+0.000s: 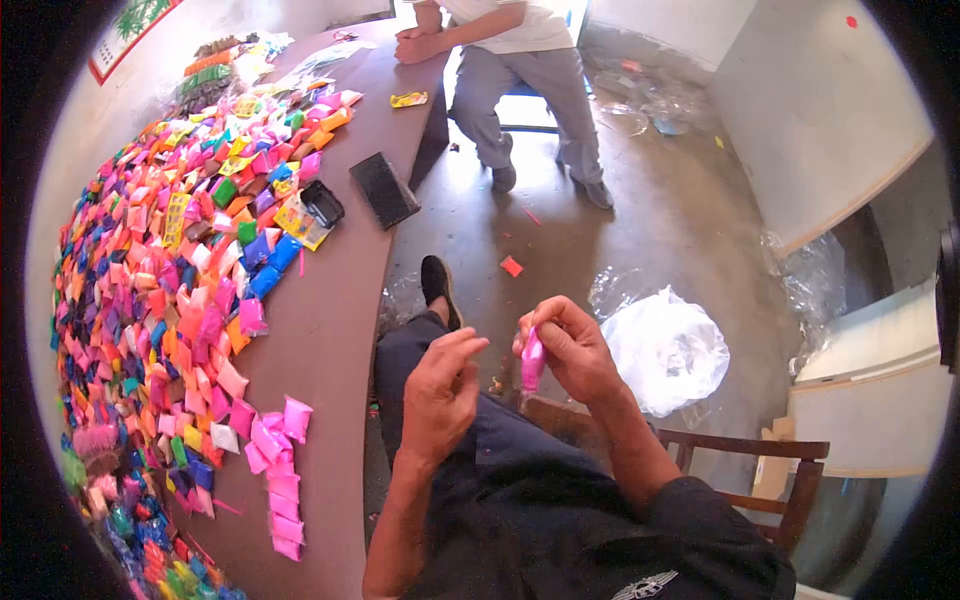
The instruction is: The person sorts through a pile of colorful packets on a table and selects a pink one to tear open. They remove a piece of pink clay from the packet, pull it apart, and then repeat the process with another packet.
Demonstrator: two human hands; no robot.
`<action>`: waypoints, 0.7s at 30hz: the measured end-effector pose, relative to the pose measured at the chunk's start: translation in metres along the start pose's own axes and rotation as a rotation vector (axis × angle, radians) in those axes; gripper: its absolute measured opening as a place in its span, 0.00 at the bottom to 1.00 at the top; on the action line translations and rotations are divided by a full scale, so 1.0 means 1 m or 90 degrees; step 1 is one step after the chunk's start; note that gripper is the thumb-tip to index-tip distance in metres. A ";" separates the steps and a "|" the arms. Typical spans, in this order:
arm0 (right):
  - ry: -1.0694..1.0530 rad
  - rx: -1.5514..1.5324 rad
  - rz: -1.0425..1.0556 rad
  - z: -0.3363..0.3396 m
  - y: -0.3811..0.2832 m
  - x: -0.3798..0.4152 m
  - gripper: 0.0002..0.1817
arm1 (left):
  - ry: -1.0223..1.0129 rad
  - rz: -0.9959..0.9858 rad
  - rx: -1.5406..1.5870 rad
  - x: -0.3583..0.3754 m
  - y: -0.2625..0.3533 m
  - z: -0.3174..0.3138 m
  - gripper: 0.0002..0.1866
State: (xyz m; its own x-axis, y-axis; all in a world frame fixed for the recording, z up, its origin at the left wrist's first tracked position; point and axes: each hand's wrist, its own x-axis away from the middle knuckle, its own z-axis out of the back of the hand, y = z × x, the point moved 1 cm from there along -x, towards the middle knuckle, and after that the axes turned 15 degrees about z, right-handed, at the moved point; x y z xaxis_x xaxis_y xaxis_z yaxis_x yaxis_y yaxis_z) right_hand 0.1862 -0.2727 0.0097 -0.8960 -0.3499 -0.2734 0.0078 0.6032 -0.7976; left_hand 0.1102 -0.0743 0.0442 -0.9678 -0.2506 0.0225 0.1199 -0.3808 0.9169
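Between the thumb and fingers of my right hand hangs a small bright pink packet, held above my lap. My left hand is raised to the left of it, apart from the packet, with its fingers bent and nothing visible in them. On the brown table to the left, a strip of joined pink packets lies near the edge. Beside it spreads a large heap of small packets in many colours.
A black tray and a yellow packet lie toward the table's far end. Another person sits there. On the floor are a white plastic bag and a red packet. A wooden chair stands at right.
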 end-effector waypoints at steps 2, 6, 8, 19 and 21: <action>0.021 -0.197 -0.010 0.004 0.004 -0.001 0.07 | -0.035 0.014 0.008 0.004 0.008 -0.008 0.17; 0.072 -0.394 0.002 0.006 0.013 0.004 0.10 | -0.048 -0.007 0.039 0.009 0.009 -0.015 0.17; 0.097 -0.434 0.017 0.002 0.019 0.003 0.11 | -0.053 -0.029 0.022 0.013 0.010 -0.020 0.17; 0.062 -0.406 -0.027 -0.017 0.028 -0.003 0.08 | 0.013 -0.149 -0.030 0.013 0.016 -0.037 0.10; 0.063 -0.437 -0.024 -0.017 0.032 -0.002 0.09 | 0.033 -0.116 -0.085 0.014 0.013 -0.038 0.08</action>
State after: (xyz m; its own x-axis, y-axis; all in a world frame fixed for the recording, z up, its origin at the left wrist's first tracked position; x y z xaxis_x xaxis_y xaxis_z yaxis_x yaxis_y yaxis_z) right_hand 0.1807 -0.2402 -0.0065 -0.9268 -0.3317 -0.1758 -0.2770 0.9203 -0.2764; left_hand 0.1062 -0.1164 0.0418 -0.9640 -0.2104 -0.1628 -0.0250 -0.5379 0.8427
